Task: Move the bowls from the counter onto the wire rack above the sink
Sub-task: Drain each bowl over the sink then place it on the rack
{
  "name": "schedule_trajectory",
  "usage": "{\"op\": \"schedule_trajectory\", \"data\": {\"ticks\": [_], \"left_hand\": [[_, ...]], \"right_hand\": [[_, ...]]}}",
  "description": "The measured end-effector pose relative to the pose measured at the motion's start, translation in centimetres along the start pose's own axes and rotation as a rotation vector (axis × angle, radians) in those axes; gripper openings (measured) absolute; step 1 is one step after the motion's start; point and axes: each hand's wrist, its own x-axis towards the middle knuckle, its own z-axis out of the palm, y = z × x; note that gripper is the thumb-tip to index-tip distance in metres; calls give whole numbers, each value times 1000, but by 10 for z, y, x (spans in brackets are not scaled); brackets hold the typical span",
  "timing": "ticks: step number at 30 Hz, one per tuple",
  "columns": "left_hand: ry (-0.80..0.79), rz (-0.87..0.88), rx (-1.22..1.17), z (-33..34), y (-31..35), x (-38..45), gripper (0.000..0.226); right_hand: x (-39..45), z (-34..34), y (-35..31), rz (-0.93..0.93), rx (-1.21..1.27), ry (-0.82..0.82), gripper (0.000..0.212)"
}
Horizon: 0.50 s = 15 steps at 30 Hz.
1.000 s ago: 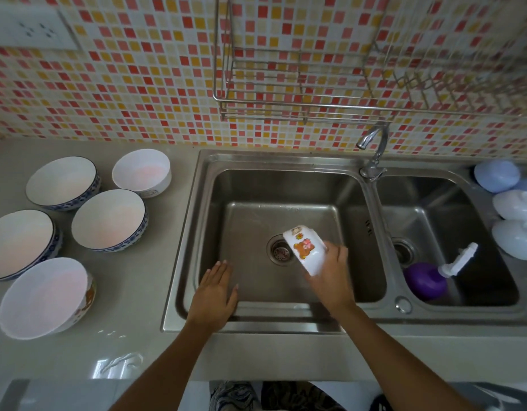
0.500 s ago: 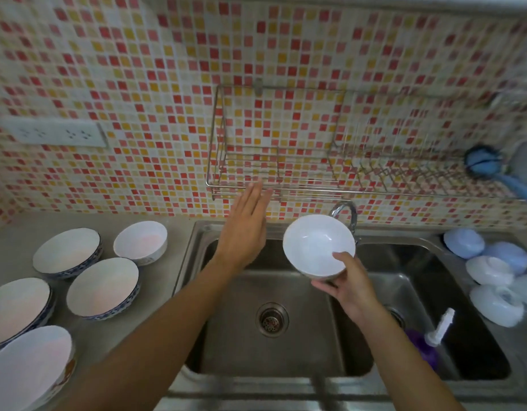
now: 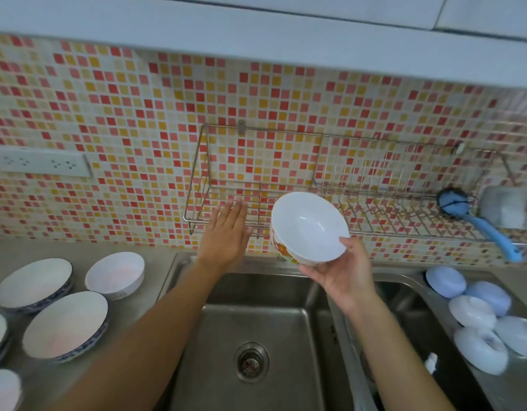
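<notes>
Two basins in a stainless double sink (image 3: 286, 292) across the bottom, drain (image 3: 251, 362) in the left one. Above it, empty wire rack (image 3: 360, 185) fixed to the mosaic tile wall (image 3: 123, 114), blue dish brush (image 3: 475, 221) hanging at its right end. Left on the counter (image 3: 155, 256): blue-rimmed bowls (image 3: 65, 327), one smaller white bowl (image 3: 114, 275). Far right, cluster of upturned pale blue and white bowls (image 3: 475, 312). Up front, white bowl with orange print (image 3: 308, 226), tilted, just below the rack's front rail, gripped underneath by right hand (image 3: 345, 277), thumb on the rim. Left hand (image 3: 226, 232) flat, fingers spread, holding nothing, fingertips overlapping the rack's left section; contact impossible to tell.
</notes>
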Motion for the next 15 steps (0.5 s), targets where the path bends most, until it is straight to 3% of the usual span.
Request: {"op": "schedule_trajectory", "data": {"ticks": [4, 6, 11, 15], "left_hand": [[-10, 13, -10, 1, 1, -1, 67], [-20, 13, -27, 0, 1, 0, 70], [-19, 6, -76, -6, 7, -1, 64], [-6, -2, -91, -14, 7, 2, 64]], "right_hand": [[25, 25, -31, -94, -30, -44, 28], [45, 35, -42, -184, -178, -35, 41], [93, 46, -44, -620, -1005, 94, 74], [118, 48, -40, -867, -1504, 24, 82]]}}
